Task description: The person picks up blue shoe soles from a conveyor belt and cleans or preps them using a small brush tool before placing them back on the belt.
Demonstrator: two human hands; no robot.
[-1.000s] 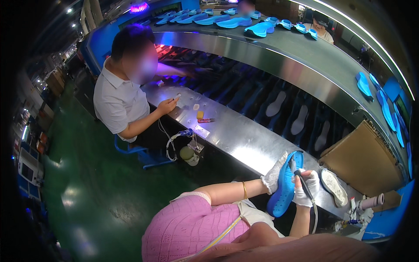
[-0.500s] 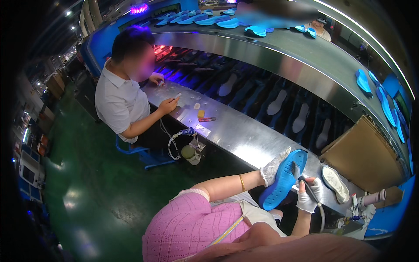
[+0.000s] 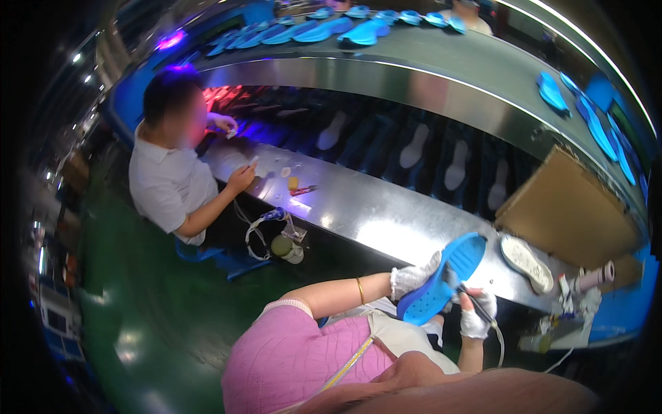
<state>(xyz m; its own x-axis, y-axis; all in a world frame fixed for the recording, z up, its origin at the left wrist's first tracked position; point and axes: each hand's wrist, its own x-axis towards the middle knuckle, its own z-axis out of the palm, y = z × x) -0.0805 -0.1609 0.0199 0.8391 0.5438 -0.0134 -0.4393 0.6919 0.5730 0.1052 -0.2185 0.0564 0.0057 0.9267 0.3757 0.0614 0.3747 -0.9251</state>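
Head view: The gloved left hand (image 3: 414, 279) held the blue shoe sole (image 3: 433, 292) by its left edge; the sole was tilted and lay immediately right of that hand. The gloved right hand (image 3: 477, 316) gripped a dark pen-shaped tool (image 3: 480, 309), tip at the sole. A pale cable (image 3: 500, 346) hung below this hand. Beyond both hands, the metal desk (image 3: 372, 224) carried a white sole (image 3: 525, 263), ahead and right of the right hand.

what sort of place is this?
Probably a footwear factory: blue soles line a conveyor-like belt, pale sole-shaped pieces lie lower down, and a person sits at a long metal bench.
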